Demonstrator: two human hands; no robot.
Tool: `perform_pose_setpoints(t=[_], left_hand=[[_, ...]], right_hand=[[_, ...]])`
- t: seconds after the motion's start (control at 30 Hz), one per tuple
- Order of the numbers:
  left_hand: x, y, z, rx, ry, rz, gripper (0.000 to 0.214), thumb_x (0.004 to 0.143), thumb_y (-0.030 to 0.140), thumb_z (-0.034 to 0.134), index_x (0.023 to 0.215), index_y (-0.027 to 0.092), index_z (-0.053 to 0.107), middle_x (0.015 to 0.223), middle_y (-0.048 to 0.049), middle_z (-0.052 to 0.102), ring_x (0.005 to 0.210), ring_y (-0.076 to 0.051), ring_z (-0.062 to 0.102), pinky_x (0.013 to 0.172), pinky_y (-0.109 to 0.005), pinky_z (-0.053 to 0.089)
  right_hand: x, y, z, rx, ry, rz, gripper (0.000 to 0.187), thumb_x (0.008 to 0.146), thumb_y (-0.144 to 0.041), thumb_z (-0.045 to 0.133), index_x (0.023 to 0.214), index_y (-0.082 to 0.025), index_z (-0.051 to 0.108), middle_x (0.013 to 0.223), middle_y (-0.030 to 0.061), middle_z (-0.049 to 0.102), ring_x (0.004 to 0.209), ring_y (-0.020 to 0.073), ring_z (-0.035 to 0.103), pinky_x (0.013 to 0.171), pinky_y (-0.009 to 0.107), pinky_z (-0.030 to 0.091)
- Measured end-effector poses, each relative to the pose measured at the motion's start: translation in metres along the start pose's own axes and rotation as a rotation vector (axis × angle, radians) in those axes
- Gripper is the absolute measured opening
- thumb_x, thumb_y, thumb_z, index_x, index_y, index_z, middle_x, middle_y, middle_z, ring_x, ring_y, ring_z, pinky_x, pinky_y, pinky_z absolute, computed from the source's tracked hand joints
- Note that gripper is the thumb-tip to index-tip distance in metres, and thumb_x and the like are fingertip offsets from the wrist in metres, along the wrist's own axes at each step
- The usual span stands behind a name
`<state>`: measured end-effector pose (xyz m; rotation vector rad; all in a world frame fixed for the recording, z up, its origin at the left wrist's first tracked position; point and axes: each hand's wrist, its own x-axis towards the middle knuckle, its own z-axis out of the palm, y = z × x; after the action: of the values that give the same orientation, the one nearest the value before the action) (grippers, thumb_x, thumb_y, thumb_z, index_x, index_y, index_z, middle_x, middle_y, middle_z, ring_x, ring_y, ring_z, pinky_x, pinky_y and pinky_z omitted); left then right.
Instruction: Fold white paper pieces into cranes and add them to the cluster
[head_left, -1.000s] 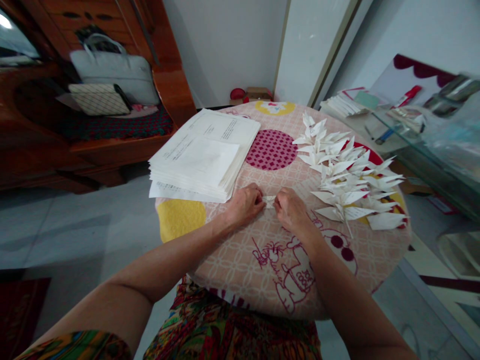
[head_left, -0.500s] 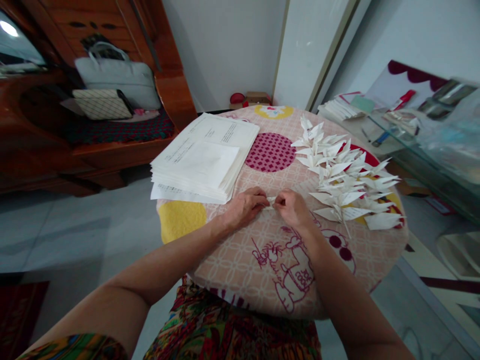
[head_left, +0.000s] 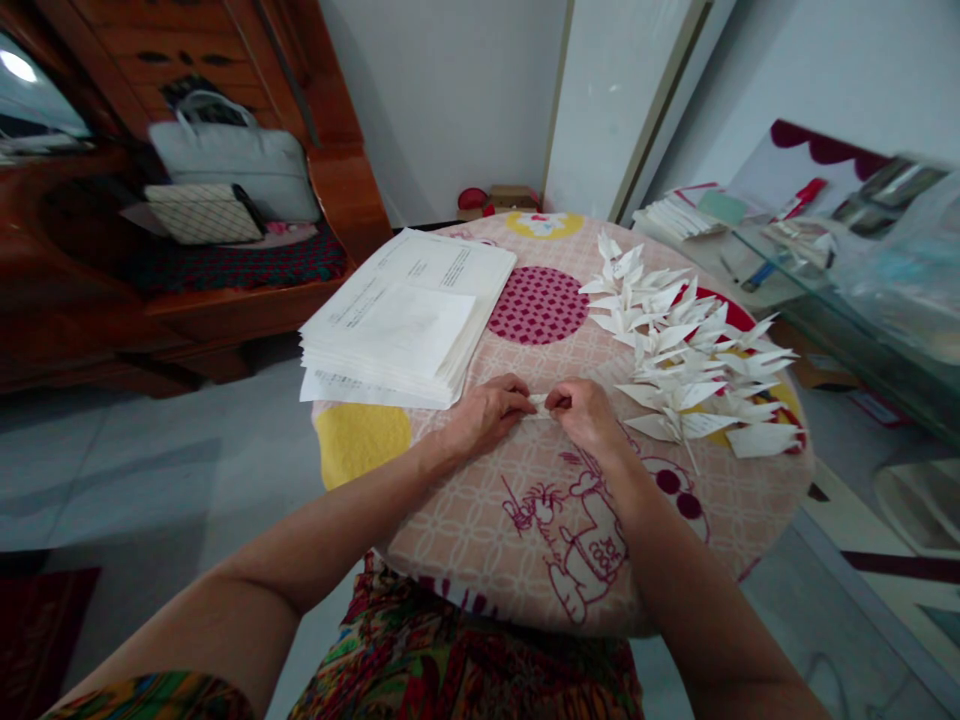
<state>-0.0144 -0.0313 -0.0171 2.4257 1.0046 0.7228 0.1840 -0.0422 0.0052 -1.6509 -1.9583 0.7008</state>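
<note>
A small folded piece of white paper lies at the middle of the round table, mostly covered by my fingers. My left hand pinches its left end, and my right hand grips the right end with curled fingers. Only a short strip between the two hands shows. Right of my right hand, several white folded paper cranes sit in a crowded group. Beyond my left hand rests a thick stack of printed paper, a smaller blank sheet on top.
A patterned cloth covers the round table. At the right stands a glass-edged shelf with papers, a pen and a plastic bag. To the left, a wooden bench holds a grey handbag and a checked pouch.
Slightly more of the paper strip shows between my hands. Both hands stay at nearly the same spot; the whole view has shifted a little.
</note>
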Motion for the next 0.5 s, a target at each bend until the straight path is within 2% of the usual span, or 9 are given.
perform_pose_setpoints(t=[0.2,0.3,0.37,0.5], left_hand=[[0.001,0.0,-0.001,-0.024,0.001,-0.025,0.027,0.085,0.004,0.06,0.097,0.02,0.079,0.106,-0.0061,0.069,0.1,-0.019,0.066,0.089,-0.03,0.053],[0.001,0.0,-0.001,-0.042,0.01,-0.04,0.026,0.085,0.005,0.061,0.096,0.021,0.079,0.105,-0.0053,0.069,0.099,-0.018,0.066,0.09,-0.03,0.052],[0.002,-0.001,-0.001,-0.053,0.008,-0.055,0.027,0.084,0.006,0.061,0.096,0.022,0.079,0.105,-0.0049,0.069,0.099,-0.018,0.066,0.09,-0.03,0.052],[0.004,0.0,0.0,-0.079,0.005,-0.092,0.025,0.083,0.007,0.061,0.093,0.022,0.079,0.104,-0.0043,0.069,0.097,-0.017,0.066,0.089,-0.03,0.051]], right_hand=[[-0.001,0.01,-0.003,0.059,0.021,-0.034,0.032,0.066,0.005,0.051,0.071,-0.016,0.075,0.075,0.0037,0.075,0.07,0.0146,0.065,0.069,0.024,0.046],[-0.002,0.007,-0.001,0.09,0.019,0.023,0.017,0.071,-0.003,0.063,0.074,-0.016,0.074,0.075,0.0033,0.074,0.068,0.0144,0.064,0.067,0.024,0.046],[-0.002,0.002,0.001,0.06,0.026,0.045,0.006,0.07,-0.011,0.073,0.072,-0.016,0.073,0.074,0.0033,0.073,0.067,0.0148,0.063,0.065,0.025,0.045],[-0.001,-0.007,0.003,-0.015,0.026,0.061,0.009,0.067,-0.009,0.077,0.069,-0.016,0.072,0.074,0.004,0.073,0.069,0.0153,0.062,0.066,0.026,0.043]])
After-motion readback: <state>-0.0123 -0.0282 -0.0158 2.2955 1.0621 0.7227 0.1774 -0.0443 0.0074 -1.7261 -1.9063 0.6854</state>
